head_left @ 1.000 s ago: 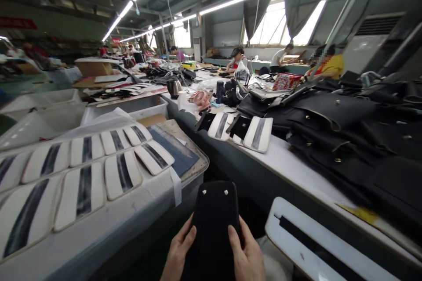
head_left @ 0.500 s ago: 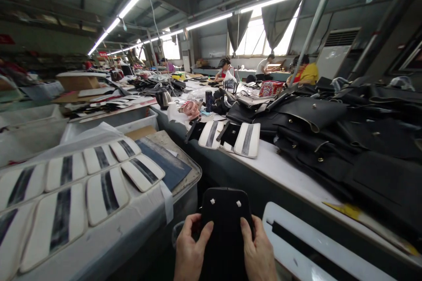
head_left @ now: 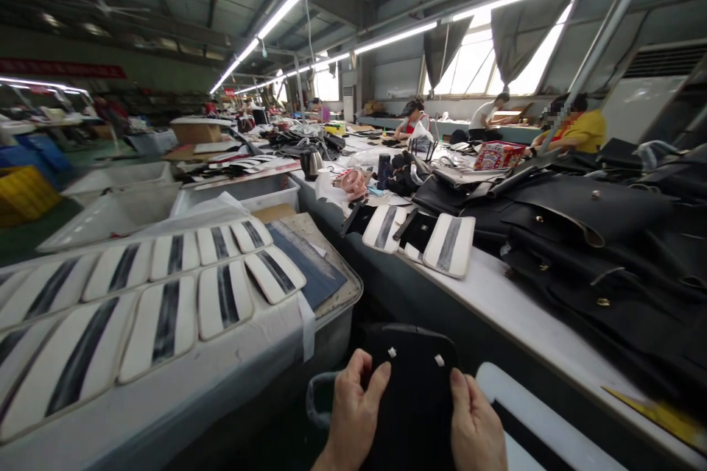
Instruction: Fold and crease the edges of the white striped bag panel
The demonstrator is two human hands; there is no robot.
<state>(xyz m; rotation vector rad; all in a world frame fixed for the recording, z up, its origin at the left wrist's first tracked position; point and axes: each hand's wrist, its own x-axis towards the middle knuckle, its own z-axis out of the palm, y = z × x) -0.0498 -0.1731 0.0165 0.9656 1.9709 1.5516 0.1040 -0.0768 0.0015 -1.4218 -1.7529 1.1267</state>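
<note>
Between my hands is a black flat panel (head_left: 414, 397) with rounded upper corners and two small white tabs near its top edge. My left hand (head_left: 359, 408) pinches its left side, thumb on the near face. The right side is gripped by my right hand (head_left: 476, 419), thumb also on the face. The panel's lower end runs out of the picture. To the left, rows of white panels with a dark centre stripe (head_left: 166, 320) lie on a covered surface. Similar striped white pieces (head_left: 448, 244) rest at the edge of the table across from me.
Black leather bag pieces (head_left: 585, 235) are heaped on the right-hand table (head_left: 530, 309). A white board with a dark slot (head_left: 500, 383) lies low at my right. Grey bins (head_left: 237, 195) stand at the left. Beyond, a person in yellow (head_left: 588, 129) and other people sit at work.
My view has swung left, so the scene sits further right. Both hands still hold the black panel, which now appears lower and slightly tilted.
</note>
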